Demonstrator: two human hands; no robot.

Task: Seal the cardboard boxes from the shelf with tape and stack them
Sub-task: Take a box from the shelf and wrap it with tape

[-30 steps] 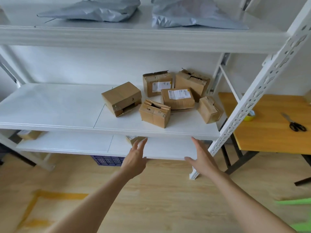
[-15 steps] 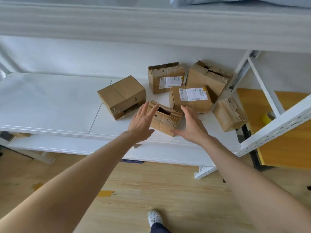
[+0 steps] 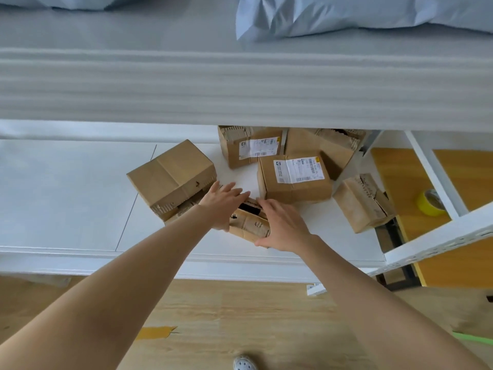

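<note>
Several brown cardboard boxes lie on the white middle shelf [image 3: 66,196]. A small box with open top flaps [image 3: 248,222] sits nearest the shelf's front edge. My left hand [image 3: 222,202] lies against its left side with fingers stretched over the top. My right hand [image 3: 280,225] covers its right side, thumb at the lower front corner. A larger plain box [image 3: 170,177] stands to the left, a labelled box [image 3: 293,177] just behind. A roll of yellow tape [image 3: 430,202] rests on the wooden table [image 3: 400,182] at the right.
Two more boxes [image 3: 250,145] [image 3: 328,148] stand at the back under the upper shelf [image 3: 240,86], another [image 3: 362,204] at the right by the white upright [image 3: 437,180]. Grey mailer bags [image 3: 346,12] lie on top. Wooden floor below, my shoe [image 3: 244,363] showing.
Both hands have moved forward from below the shelf edge onto the small open box, and now touch its two sides. My head has come closer and lower.
</note>
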